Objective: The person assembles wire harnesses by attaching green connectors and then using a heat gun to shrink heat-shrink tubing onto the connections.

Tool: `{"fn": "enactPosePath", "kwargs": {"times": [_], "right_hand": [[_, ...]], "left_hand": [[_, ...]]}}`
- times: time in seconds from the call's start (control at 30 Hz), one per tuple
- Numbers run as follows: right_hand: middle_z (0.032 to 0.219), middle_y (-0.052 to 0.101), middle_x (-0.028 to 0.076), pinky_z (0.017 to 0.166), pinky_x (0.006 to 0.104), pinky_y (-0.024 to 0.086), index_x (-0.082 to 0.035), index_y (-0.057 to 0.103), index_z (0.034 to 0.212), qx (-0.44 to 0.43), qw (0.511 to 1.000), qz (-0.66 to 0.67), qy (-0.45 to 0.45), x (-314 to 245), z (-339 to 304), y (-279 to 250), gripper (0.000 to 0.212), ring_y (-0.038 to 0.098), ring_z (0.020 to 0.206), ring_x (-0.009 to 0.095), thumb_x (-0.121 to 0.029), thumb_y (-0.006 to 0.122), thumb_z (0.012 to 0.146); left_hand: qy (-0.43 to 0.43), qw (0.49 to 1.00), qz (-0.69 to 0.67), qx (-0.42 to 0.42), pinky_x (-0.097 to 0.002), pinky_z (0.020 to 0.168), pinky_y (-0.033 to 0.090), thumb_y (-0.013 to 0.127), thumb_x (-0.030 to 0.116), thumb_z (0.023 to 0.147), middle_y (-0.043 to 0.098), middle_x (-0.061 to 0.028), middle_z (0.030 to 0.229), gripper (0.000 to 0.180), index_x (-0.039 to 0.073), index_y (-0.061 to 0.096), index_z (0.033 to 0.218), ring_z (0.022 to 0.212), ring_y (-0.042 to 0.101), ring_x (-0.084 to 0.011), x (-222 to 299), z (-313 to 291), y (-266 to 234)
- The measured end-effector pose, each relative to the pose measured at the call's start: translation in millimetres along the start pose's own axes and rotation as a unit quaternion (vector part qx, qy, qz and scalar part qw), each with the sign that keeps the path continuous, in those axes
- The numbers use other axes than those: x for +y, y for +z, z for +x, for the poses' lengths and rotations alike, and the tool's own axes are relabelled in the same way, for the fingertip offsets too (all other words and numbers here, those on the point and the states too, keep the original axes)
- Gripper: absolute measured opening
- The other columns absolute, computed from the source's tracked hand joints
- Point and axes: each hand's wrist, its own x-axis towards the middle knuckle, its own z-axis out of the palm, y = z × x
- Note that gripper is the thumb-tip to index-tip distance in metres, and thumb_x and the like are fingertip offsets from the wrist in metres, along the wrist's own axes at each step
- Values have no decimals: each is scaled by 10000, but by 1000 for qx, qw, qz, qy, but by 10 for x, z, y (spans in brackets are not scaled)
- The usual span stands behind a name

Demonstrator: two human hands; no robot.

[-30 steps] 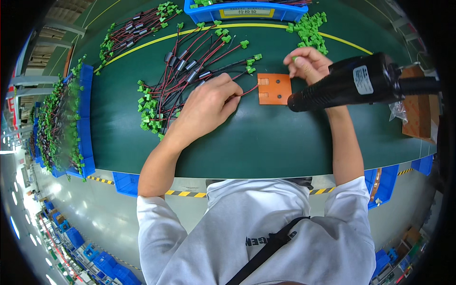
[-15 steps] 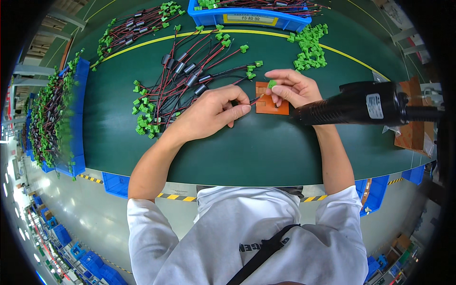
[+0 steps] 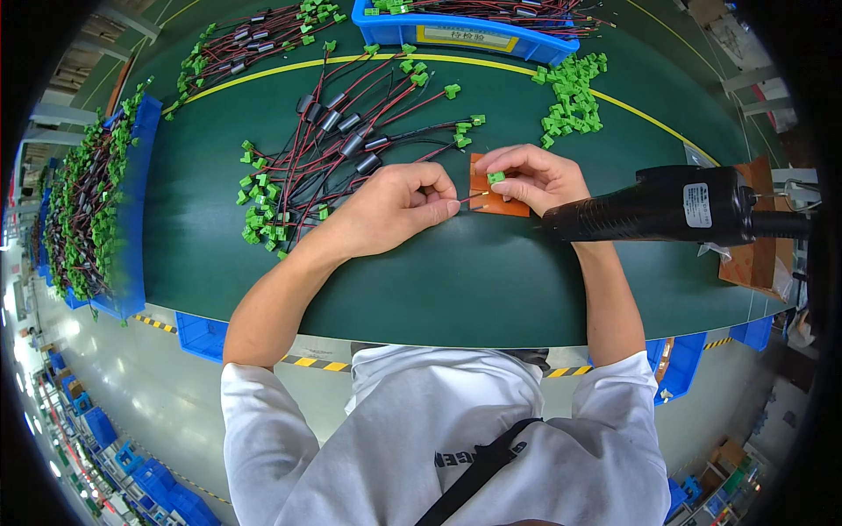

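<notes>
Left hand (image 3: 399,206) and right hand (image 3: 544,180) work close together over the desk (image 3: 438,298), a small gap between them. Left: thumb and forefinger pinched on a wire lead (image 3: 470,199) just short of its end, probably to keep the thin, bendy tip steady; the bright tip pokes out toward the right. Right: thumb and fingertips closed on a green connector (image 3: 495,177), held at its edges, it seems, so one face is free toward the lead. Connector and wire tip near each other; whether they touch, cannot tell. Both are above the orange plate (image 3: 509,207), which lies on the desk partly covered by the right hand, placed centrally, likely for easy reach of both. The heap of leads (image 3: 351,145) with black cylinders fans out on the left-hand side, loose green connectors (image 3: 574,96) are piled on the right: each supply apparently sits by the hand that handles it. Black tool (image 3: 649,210) crosses in front of the right wrist in this view; how it is held up is unclear. Writing: blue bin (image 3: 377,33) at the far side bears a pale sign (image 3: 467,37) with a yellow border and dark characters; the tool has a white sticker (image 3: 697,205), its print too small to read; dark shirt lettering (image 3: 456,458) shows on the chest, partly hidden by a black strap (image 3: 478,473). No brand noted.
</notes>
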Motion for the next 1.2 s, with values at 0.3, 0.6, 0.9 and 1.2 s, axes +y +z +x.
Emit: {"fn": "enactPosePath", "kwargs": {"times": [0.3, 0.6, 0.9, 1.2], "right_hand": [[1167, 691, 92, 938, 267, 602, 33, 708, 1169, 3, 988, -150, 25, -30, -44, 33, 233, 700, 1061, 146, 92, 731, 945], [1115, 734, 89, 855, 274, 614, -12, 752, 1131, 14, 978, -201, -52, -20, -33, 74, 219, 729, 949, 155, 43, 775, 920], [1098, 737, 77, 782, 244, 556, -11, 756, 1126, 17, 970, -231, -75, -90, -59, 120, 236, 689, 927, 120, 39, 798, 900], [1112, 745, 127, 839, 319, 606, -22, 757, 1156, 7, 949, -289, -126, -128, -56, 121, 273, 747, 959, 228, 51, 784, 894]], "left_hand": [[-56, 990, -128, -23, -237, 503, 249, 643, 204, 1106, 488, 82, 733, 180, 45, 646, 1021, 599, 358, -11, 1, -25, -11], [-65, 985, -159, -11, -239, 491, 241, 653, 218, 1097, 462, 75, 675, 206, 38, 674, 998, 567, 348, -20, 38, -31, -15], [-65, 982, -179, -12, -227, 486, 255, 661, 212, 1087, 476, 73, 677, 200, 36, 682, 993, 564, 388, -15, 25, -9, -5], [-48, 985, -163, -15, -226, 495, 286, 664, 192, 1084, 497, 84, 679, 187, 35, 675, 982, 568, 406, -12, 20, -13, 8]]}}
